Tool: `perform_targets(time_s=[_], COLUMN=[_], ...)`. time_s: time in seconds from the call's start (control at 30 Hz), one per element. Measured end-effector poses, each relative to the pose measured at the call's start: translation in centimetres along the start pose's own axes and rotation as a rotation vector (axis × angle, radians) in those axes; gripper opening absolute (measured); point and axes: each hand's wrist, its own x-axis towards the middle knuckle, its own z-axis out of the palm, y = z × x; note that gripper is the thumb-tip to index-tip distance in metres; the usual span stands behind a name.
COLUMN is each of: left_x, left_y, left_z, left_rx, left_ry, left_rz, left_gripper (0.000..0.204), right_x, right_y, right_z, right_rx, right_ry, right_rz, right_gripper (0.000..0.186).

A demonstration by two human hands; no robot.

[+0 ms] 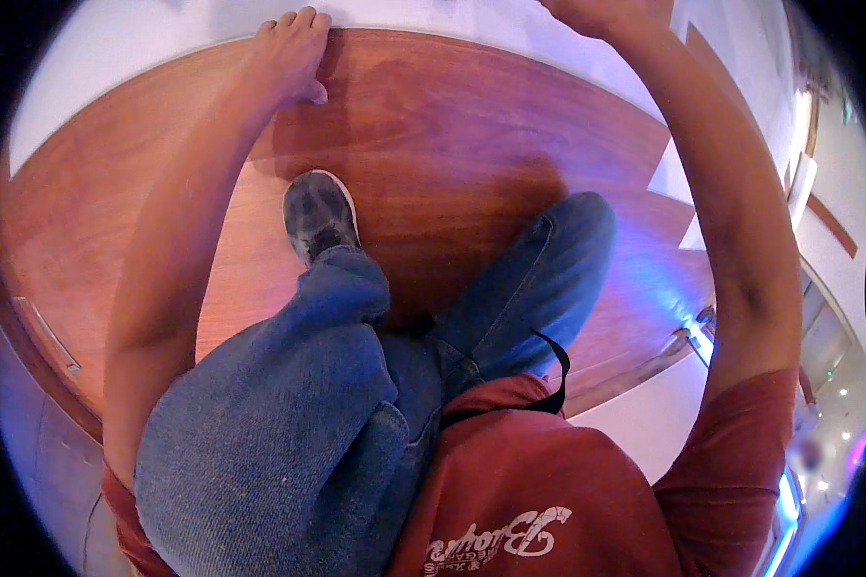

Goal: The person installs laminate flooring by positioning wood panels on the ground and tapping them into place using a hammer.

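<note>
left hand (293,48): i see fingers curled over the wooden panel (433,144) top edge.
right hand (606,12): mostly cropped, grip unclear.
progress: i judge climb underway, shoe (319,213) braced.

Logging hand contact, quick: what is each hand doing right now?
Left hand: fingers curled over the far edge of the wooden surface, gripping it.
Right hand: mostly out of frame; cannot tell.
</note>
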Motion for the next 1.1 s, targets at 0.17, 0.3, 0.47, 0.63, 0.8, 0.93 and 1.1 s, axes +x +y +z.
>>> perform_targets(time_s=[0.17,0.3,0.47,0.63,0.8,0.93,1.1], left_x=[-0.1,-0.2,0.4,1.2,1.4,1.8,1.6], left_y=[0.1,0.3,0.6,0.0,0.1,0.4,-2.1], left_z=[0.0,0.4,1.2,1.6,2.9,3.5,2.1], left_rx=[0.015,0.014,-0.007,-0.213,-0.227,-0.154,-0.163], left_ry=[-0.040,0.022,-0.118,-0.244,0.043,0.105,0.146], left_rz=[-0.002,-0.006,-0.050,-0.116,-0.096,-0.053,-0.009], left_gripper=[0.096,0.096,0.099,0.061,0.016,0.028,0.033], right_x=[-0.4,-0.6,-0.1,0.7,0.6,0.8,-2.1], right_y=[-0.9,-1.0,-0.1,-0.8,-1.1,-0.3,-2.0], right_z=[-0.7,-0.6,2.5,5.0,5.1,6.4,9.9], right_rx=[-0.075,-0.031,-0.084,-0.065,0.070,0.167,0.513], right_ry=[-0.104,-0.074,-0.111,-0.084,0.068,0.111,0.272], right_rz=[-0.174,-0.055,-0.112,-0.049,-0.040,0.020,-0.060], right_gripper=[0.029,0.030,0.036,0.035,0.045,0.051,0.052])
